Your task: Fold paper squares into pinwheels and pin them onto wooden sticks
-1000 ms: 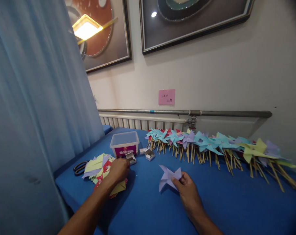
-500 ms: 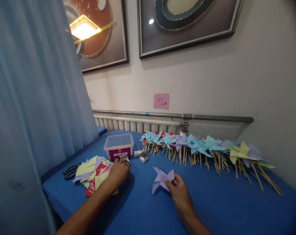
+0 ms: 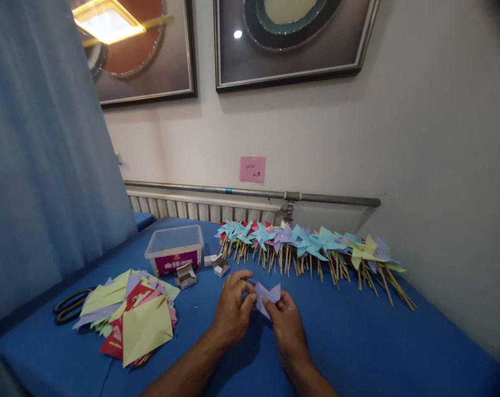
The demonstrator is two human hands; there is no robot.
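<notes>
A purple paper pinwheel (image 3: 266,298) is held above the blue tabletop by my right hand (image 3: 289,325), thumb in front and fingers behind. My left hand (image 3: 235,309) is at its left side, with thumb and forefinger closed in a pinch near the paper. Whatever small thing that pinch may hold cannot be made out. My fingers cover part of the pinwheel's blades. Small open cardboard boxes (image 3: 186,275) sit just beyond my left hand. To the left lies a pile of coloured paper squares (image 3: 146,325), with sticks poking out beneath.
A clear plastic tub (image 3: 174,251) with a purple label stands at the back left. Black-handled scissors (image 3: 71,306) lie beside the paper pile. A long row of pinwheels on sticks (image 3: 311,245) runs along the wall side. A blue curtain (image 3: 47,138) hangs at left.
My left hand has come away from the small box, moving right to the purple pinwheel. My right hand still holds the pinwheel. The view has shifted, so the left pile shows more fully.
</notes>
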